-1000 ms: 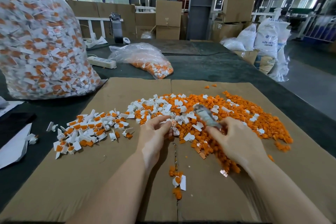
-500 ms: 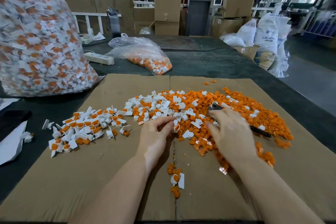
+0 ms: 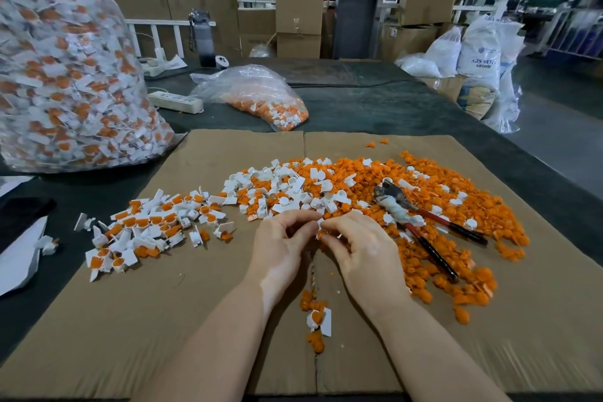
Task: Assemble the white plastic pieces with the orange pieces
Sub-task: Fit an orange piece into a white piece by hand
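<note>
Two hands (image 3: 321, 246) hiding a white piece (image 3: 320, 223)

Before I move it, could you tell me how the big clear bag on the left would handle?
The big bag looks stuffed with plastic pieces, so it is probably heavy. Its thin clear film would likely sag and feel slippery. It may slump rather than slide.

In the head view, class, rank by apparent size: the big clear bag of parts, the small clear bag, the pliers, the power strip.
1. Big clear bag, though nearness inflates it.
2. Small clear bag.
3. Pliers.
4. Power strip.
</note>
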